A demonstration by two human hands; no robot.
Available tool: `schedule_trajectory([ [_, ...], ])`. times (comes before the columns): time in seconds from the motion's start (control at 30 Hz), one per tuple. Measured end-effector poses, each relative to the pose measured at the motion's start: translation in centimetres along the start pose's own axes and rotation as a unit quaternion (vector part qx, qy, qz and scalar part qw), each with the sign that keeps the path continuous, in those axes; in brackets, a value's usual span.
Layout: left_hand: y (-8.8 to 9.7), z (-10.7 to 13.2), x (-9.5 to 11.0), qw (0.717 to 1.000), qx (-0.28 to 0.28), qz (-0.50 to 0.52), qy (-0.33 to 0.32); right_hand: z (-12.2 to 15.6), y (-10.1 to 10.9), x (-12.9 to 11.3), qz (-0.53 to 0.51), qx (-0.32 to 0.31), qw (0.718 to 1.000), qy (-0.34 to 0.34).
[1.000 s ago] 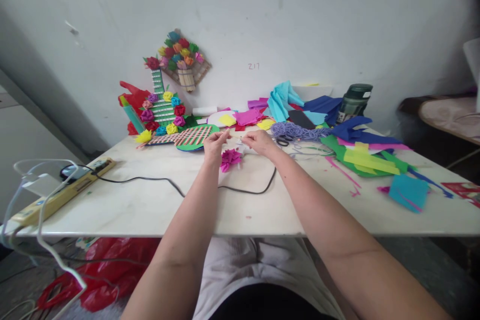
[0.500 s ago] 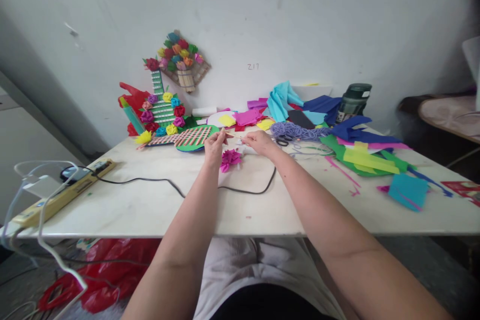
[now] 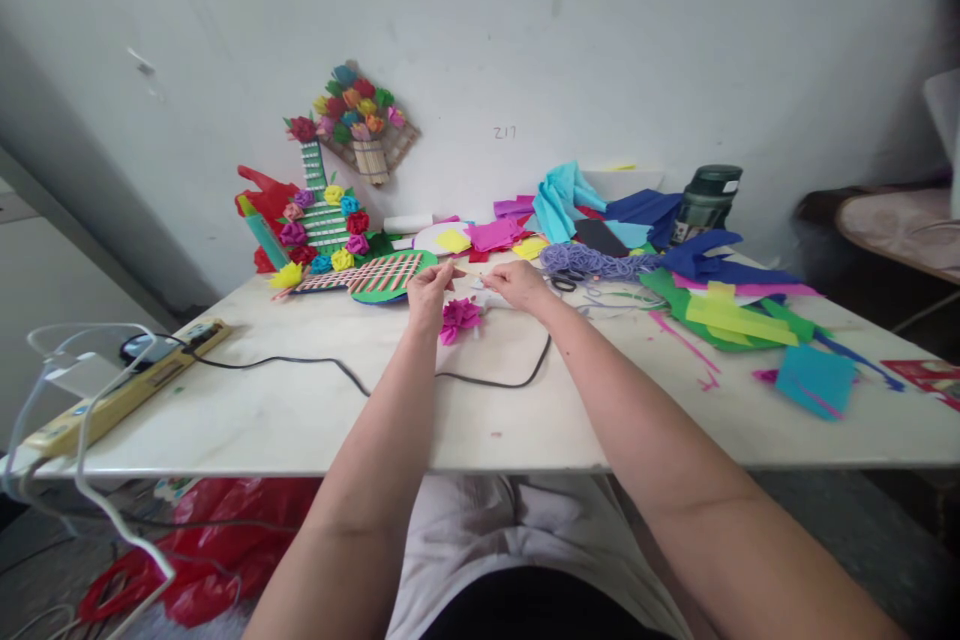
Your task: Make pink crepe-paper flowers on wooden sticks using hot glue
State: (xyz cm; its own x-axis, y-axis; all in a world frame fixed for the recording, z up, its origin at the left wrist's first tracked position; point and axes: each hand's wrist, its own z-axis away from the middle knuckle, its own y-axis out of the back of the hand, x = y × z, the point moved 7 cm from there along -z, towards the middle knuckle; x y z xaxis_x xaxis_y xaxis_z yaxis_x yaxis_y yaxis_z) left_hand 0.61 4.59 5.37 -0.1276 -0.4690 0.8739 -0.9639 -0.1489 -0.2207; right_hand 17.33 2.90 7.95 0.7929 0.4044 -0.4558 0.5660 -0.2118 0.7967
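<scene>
Left hand (image 3: 427, 292): your fingertips pinch one end of the thin stick (image 3: 470, 271).
Right hand (image 3: 517, 282): your fingers pinch near its other end.
Stick: spanning the gap between your hands.
Flower (image 3: 460, 319): pink, on the table (image 3: 262, 420), just beside your left hand.
Yarn (image 3: 600, 262): beyond your right wrist.
</scene>
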Motion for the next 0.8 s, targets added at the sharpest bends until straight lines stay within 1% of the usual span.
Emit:
schedule_trajectory([
  [0.07, 0.2, 0.0, 0.1, 1.0, 0.007, 0.006, 0.004, 0.1, 0.2, -0.1, 0.011, 0.004, 1.0, 0.002],
  [0.23, 0.1, 0.0, 0.3, 1.0, -0.001, 0.028, 0.01, 0.2, 0.6, -0.2, 0.004, 0.029, 1.0, 0.003],
  [0.37, 0.4, -0.1, -0.1, 0.997, 0.023, 0.061, 0.041, 0.2, 0.6, -0.4, 0.005, 0.044, 0.999, -0.003],
  [0.5, 1.6, -0.5, -0.4, 0.992, 0.075, 0.085, 0.054, 0.1, 0.7, -0.1, 0.017, 0.063, 0.998, -0.02],
  [0.57, 2.3, -0.7, -0.3, 0.993, 0.083, 0.065, 0.052, 0.1, 0.9, 0.5, 0.03, 0.072, 0.996, -0.043],
  [0.63, 3.0, -0.9, -0.5, 0.994, 0.091, 0.021, 0.061, 0.1, 1.0, 1.0, 0.041, 0.069, 0.995, -0.063],
  [0.7, 3.2, -1.1, -0.8, 0.993, 0.07, -0.036, 0.088, 0.0, 0.9, 1.3, 0.046, 0.054, 0.995, -0.077],
  [0.8, 2.9, -1.0, -1.3, 0.987, 0.003, -0.093, 0.131, 0.2, 0.5, 1.5, 0.036, 0.016, 0.994, -0.102],
])
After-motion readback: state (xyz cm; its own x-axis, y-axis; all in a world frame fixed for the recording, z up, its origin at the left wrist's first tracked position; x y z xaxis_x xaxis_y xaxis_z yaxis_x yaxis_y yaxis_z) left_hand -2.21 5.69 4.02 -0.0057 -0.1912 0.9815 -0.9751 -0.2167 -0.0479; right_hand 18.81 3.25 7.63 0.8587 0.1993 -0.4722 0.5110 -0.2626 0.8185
